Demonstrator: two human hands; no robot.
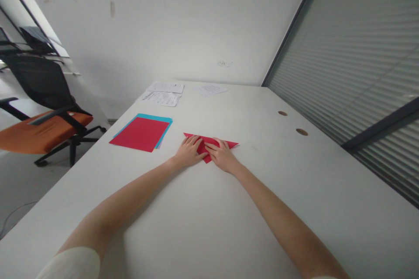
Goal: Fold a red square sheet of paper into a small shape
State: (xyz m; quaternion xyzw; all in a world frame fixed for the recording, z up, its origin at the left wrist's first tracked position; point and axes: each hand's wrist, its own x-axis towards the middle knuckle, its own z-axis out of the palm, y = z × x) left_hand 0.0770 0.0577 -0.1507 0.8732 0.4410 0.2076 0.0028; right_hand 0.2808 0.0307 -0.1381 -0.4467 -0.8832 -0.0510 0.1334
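Observation:
A folded sheet of red paper [207,158] lies flat on the white table in front of me, roughly a triangle with its point towards me. My left hand [190,151] rests on its left part, fingers stretched over the paper. On the right part lies my right hand [221,155], its fingers laid out flat and pointing left. The fingertips of both hands come close together near the middle of the sheet. Parts of the paper are hidden under the hands.
To the left lies a stack of coloured paper [140,133], red on top with blue beneath. Printed sheets [163,96] lie at the table's far end. Two round holes [301,132] pierce the table [262,183] at right. An orange-seated chair [42,128] stands left; blinds [353,74] flank the right.

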